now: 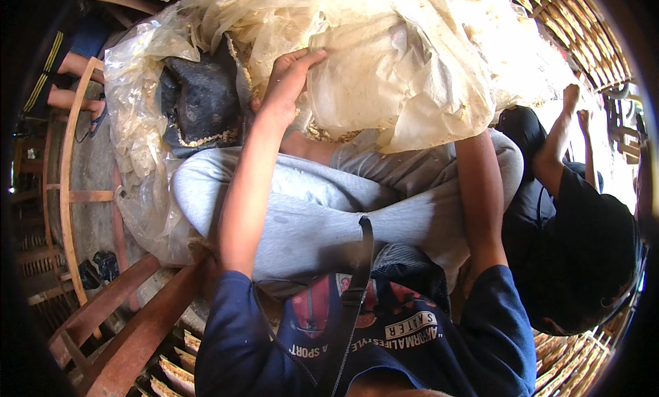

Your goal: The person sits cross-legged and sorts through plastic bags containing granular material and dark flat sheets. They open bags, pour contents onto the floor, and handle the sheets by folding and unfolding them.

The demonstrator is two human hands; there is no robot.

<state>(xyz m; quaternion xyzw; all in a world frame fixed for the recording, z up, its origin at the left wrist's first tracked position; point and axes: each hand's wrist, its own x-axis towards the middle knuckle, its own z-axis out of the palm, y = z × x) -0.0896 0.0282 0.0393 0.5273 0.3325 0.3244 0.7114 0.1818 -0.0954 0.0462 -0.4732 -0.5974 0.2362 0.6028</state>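
Observation:
My left hand [287,85] pinches the left edge of a translucent plastic bag [360,88] between thumb and fingers. The bag is cloudy, creased and raised over my crossed legs in grey trousers [319,206]. My right forearm [479,191] goes up under the lower right corner of the bag. The plastic covers my right hand, so its fingers are hidden. Beyond the bag lies a large crumpled sheet of clear plastic [136,88] with pale yellowish crumbs on it. Left of my left hand is a black plastic sheet [208,95] with crumbs along its edge.
Close on my right sits a person in black [576,242], arms stretched forward. Another person's legs [77,83] show at the far left, behind a wooden frame [67,175]. Wooden beams [149,325] run beside me at lower left. Slatted racks [582,31] stand at upper right.

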